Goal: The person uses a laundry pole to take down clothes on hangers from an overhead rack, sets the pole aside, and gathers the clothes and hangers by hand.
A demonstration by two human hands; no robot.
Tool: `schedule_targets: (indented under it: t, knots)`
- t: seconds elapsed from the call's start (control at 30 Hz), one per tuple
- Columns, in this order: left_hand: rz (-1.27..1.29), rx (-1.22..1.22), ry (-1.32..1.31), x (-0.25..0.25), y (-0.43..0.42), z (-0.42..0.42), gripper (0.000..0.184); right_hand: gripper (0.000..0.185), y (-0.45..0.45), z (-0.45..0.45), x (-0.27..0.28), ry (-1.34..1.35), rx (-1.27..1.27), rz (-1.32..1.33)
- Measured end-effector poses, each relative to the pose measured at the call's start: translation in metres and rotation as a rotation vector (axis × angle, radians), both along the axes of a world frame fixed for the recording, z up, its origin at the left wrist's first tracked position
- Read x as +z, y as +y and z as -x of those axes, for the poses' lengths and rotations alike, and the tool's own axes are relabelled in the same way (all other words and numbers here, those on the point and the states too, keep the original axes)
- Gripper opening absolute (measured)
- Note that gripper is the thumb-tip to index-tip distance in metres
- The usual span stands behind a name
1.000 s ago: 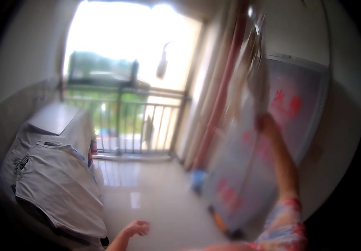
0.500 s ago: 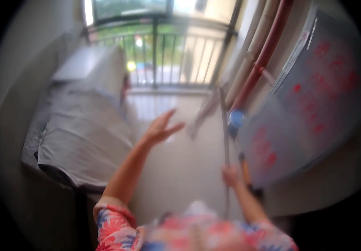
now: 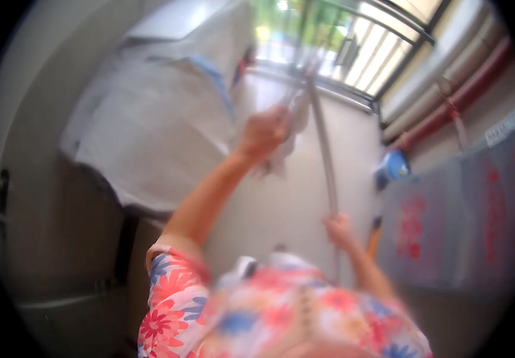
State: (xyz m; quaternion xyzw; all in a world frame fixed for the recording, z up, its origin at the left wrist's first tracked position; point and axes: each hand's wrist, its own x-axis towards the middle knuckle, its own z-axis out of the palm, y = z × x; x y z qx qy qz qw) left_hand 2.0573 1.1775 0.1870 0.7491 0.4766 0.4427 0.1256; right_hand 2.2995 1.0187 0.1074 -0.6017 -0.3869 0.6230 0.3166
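Note:
A long, thin grey pole (image 3: 324,149) runs from below my right hand up toward the railing. My right hand (image 3: 339,231) is closed around its lower part. A limp, pale grey piece (image 3: 298,116), blurred and perhaps cloth or plastic, hangs at the pole's upper end. My left hand (image 3: 263,136) is closed at this piece, left of the pole, and seems to grip it; motion blur smears the fingertips.
On the left stands a bulky object under a pale cover (image 3: 150,125). A dark railing (image 3: 353,53) closes the far end. Along the right are a red pipe (image 3: 466,101), a blue-topped container (image 3: 394,165), an orange handle (image 3: 375,238) and a grey panel with red writing (image 3: 448,221).
My left hand was spread open, apart from the pole; now it is closed at the limp piece near the upper end. My right hand still holds the pole. The view has turned left.

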Motion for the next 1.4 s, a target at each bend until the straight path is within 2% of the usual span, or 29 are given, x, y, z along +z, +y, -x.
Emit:
schedule_targets:
  t: [0.1, 0.2, 0.3, 0.37, 0.43, 0.47, 0.57, 0.6, 0.7, 0.8, 0.9, 0.93, 1.03, 1.17, 1.27, 1.4]
  knots:
    - [0.012, 0.122, -0.057, -0.002, -0.001, 0.025, 0.014, 0.021, 0.023, -0.005, 0.0, 0.105, 0.144, 0.221]
    - [0.113, 0.129, 0.067, 0.007, -0.008, 0.051, 0.012, 0.025, 0.043, -0.014, -0.019, 0.145, 0.359, 0.268]
    - [0.115, 0.113, 0.142, 0.018, -0.016, 0.077, 0.011, 0.028, 0.056, -0.018, -0.025, 0.463, 0.573, 0.261]
    - [0.111, 0.106, 0.181, 0.026, -0.018, 0.096, 0.011, 0.026, 0.06, -0.01, -0.016, 0.477, 0.634, 0.216]
    - [0.108, 0.067, 0.218, 0.035, -0.021, 0.121, 0.011, 0.025, 0.066, 0.001, -0.005, 0.236, 0.624, 0.267]
    - [0.11, 0.036, 0.191, 0.034, -0.019, 0.136, 0.012, 0.026, 0.067, 0.011, -0.005, -0.007, 0.561, 0.168]
    - [0.048, -0.012, 0.025, 0.026, -0.013, 0.176, 0.012, 0.025, 0.072, 0.048, 0.017, 0.054, 0.45, 0.345]
    - [-0.075, -0.047, -0.027, 0.031, -0.014, 0.194, 0.011, 0.026, 0.072, 0.07, 0.028, -0.049, 0.6, 0.234]
    - [0.421, -0.138, -0.351, 0.049, -0.006, 0.237, 0.011, 0.026, 0.065, 0.125, 0.023, -0.147, 0.514, 0.195]
    - [0.531, -0.308, -0.555, 0.03, 0.002, 0.261, 0.011, 0.027, 0.052, 0.17, 0.008, -0.145, 0.442, 0.173]
    - [0.763, -0.353, -0.817, 0.03, 0.004, 0.274, 0.011, 0.027, 0.048, 0.197, 0.015, -0.009, 0.563, 0.405]
    - [0.896, -0.4, -0.932, 0.02, 0.011, 0.28, 0.016, 0.03, 0.045, 0.2, 0.009, -0.069, 0.545, 0.285]
    - [0.971, -0.403, -0.96, 0.001, 0.021, 0.283, 0.02, 0.032, 0.049, 0.2, 0.001, -0.138, 0.437, 0.236]
    - [0.96, -0.405, -0.902, 0.002, 0.023, 0.281, 0.021, 0.033, 0.054, 0.202, 0.004, -0.155, 0.468, 0.33]
    - [0.864, -0.292, -0.739, 0.005, 0.026, 0.274, 0.02, 0.033, 0.06, 0.199, 0.012, -0.161, 0.438, 0.337]
    - [0.745, -0.163, -0.649, 0.01, 0.026, 0.253, 0.014, 0.033, 0.064, 0.18, 0.007, -0.197, 0.466, 0.27]
